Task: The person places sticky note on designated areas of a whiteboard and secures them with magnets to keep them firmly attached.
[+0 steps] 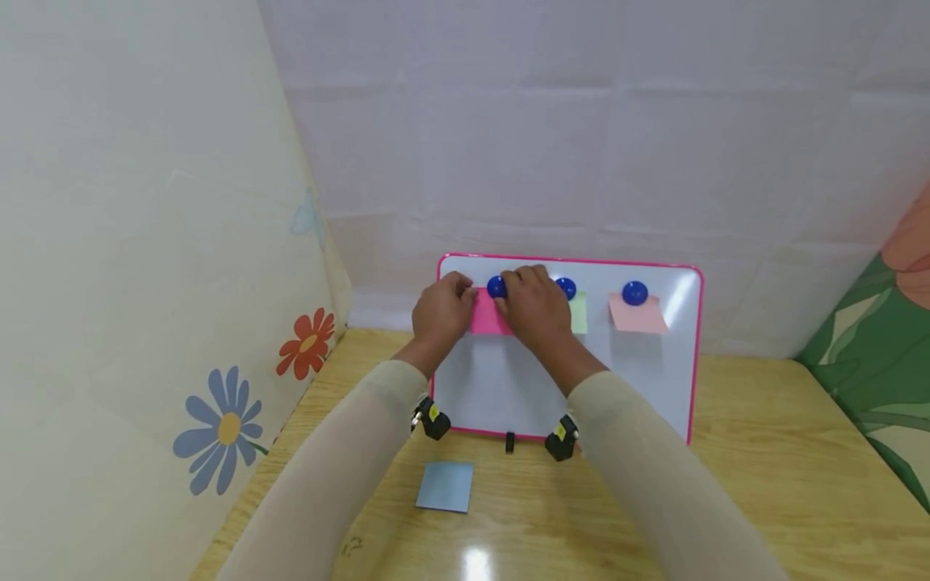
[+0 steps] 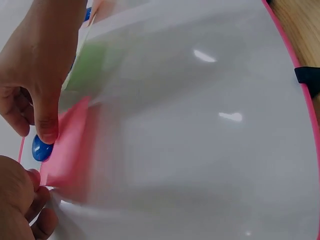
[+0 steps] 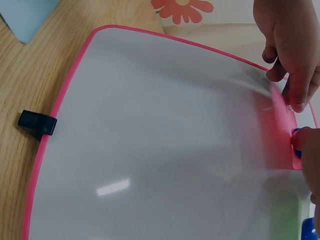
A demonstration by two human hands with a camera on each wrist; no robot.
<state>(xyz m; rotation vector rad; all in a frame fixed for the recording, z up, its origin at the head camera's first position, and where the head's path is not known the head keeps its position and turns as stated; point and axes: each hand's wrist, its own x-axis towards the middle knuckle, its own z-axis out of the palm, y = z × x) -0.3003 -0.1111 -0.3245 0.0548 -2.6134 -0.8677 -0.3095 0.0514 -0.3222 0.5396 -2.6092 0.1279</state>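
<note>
A bright pink sticky note [image 1: 490, 313] lies against the upper left of a small whiteboard [image 1: 501, 387], its lower edge standing off the surface. My left hand [image 1: 445, 311] pinches the note's left corner between thumb and fingertips. At the note's top edge is a round blue magnet [image 2: 42, 149]. My right hand [image 1: 536, 307] holds this magnet at its right side, the thumb lying on it in the left wrist view. Partly behind the right hand, a pale green note [image 1: 579, 313] hangs under a second blue magnet [image 1: 566, 288].
Farther right, a light pink note [image 1: 638, 315] hangs under another blue magnet [image 1: 635, 293]. A light blue note [image 1: 446, 486] lies on the wooden table [image 1: 770, 452] before the board. A black clip [image 1: 510, 442] sits at the board's lower edge. A flower-patterned wall [image 1: 182, 242] stands left.
</note>
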